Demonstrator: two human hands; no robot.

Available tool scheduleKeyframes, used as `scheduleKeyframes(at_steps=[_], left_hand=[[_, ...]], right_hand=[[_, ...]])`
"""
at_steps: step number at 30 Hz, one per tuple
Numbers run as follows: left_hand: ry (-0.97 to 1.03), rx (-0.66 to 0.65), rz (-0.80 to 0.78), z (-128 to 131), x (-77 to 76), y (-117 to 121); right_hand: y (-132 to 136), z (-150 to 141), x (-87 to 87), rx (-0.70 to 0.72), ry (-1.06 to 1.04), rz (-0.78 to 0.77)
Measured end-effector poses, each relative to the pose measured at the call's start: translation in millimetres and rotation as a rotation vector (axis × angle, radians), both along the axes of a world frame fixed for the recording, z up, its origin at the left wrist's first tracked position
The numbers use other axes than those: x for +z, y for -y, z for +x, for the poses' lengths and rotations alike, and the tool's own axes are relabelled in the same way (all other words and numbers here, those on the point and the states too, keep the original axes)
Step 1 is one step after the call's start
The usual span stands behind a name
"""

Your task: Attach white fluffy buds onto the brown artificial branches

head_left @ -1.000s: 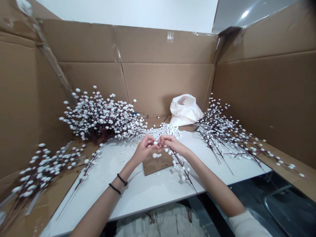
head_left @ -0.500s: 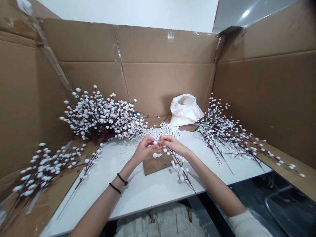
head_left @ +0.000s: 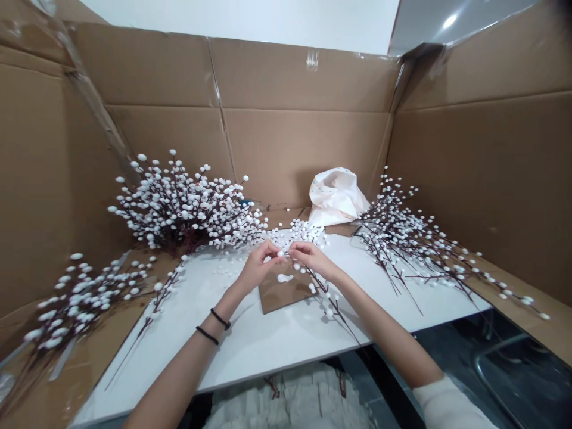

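Note:
A small white ball [head_left: 280,254] is pinched between the thumb and finger of my left hand [head_left: 258,267]. Close on its right, my right hand [head_left: 313,257] has its fingertips closed on the upper end of an artificial berry branch [head_left: 330,301]. The branch slants down below my right forearm toward the table's front edge, its brown stem dotted with white berries. Below my fingers, a few white balls [head_left: 285,278] show over a brown board [head_left: 286,295]. Whether the pinched ball touches the stem is too small to tell.
A heap of loose white balls [head_left: 306,231] lies behind my hands, near a white plastic bag [head_left: 337,196]. Berry branches stand bunched at the back left [head_left: 179,202] and lie piled at the right [head_left: 402,229]. More branches [head_left: 84,298] lie at the left. Cardboard walls [head_left: 304,143] surround the white table [head_left: 232,357].
My fingertips have drawn slightly apart, leaving the white ball in my left pinch. The branch below my right hand has shifted slightly right. The view has tilted a little.

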State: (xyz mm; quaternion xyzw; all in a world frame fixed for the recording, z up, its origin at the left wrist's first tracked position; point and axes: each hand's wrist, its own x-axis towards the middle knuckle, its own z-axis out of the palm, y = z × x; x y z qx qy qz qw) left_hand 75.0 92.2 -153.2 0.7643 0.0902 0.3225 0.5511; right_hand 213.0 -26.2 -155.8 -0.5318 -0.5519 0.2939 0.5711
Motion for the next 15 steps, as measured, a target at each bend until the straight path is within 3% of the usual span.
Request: scheduleKeyframes(at_steps=[3,7,15], left_hand=[[-0.003,0.01,0.039,-0.6,0.4,1.5],[-0.001,0.015,0.059,-0.4,0.4,2.7],[0.012,0.062,0.109,1.0,-2.0,3.7]], right_hand=[[0.4,-1.9,1.5,-0.021,-0.002,0.024],[0.6,-7.3,4.5,0.056,-0.072,0.083],[0.1,-7.9,3.7,-0.019,0.038,0.116]])
